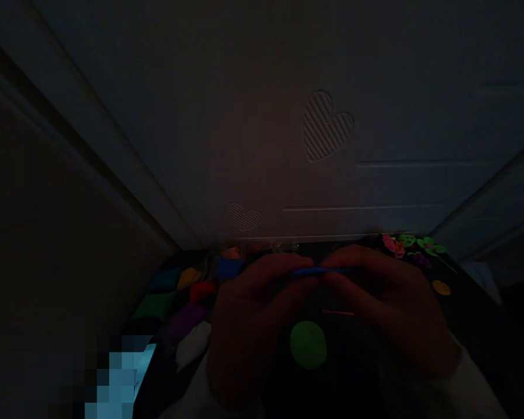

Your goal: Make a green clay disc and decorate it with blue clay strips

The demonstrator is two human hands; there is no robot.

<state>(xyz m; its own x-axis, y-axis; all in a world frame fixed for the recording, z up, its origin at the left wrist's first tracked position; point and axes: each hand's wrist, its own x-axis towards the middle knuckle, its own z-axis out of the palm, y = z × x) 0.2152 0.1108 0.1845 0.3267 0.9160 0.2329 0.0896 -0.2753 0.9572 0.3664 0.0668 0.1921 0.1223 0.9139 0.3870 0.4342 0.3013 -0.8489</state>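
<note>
Between my two hands a thin, flat blue piece that looks like modelling clay (318, 271) is held edge-on above the dark table. My left hand (257, 314) pinches its left end between thumb and fingers. On the other end, my right hand (388, 308) pinches it the same way, and the fingertips of both hands nearly meet. Below them a flat, roundish green clay disc (308, 344) lies on the table. A thin pink stick-like tool (337, 312) rests behind the disc, partly hidden by my right hand.
Left of my hands lie several coloured clay packs, among them a red one (202, 291), a green one (154, 305) and a white one (194, 345). At the far right are a pink clay shape (393, 245), a green flower (430, 245) and a yellow disc (441, 287). A panel with hearts (327, 128) stands behind.
</note>
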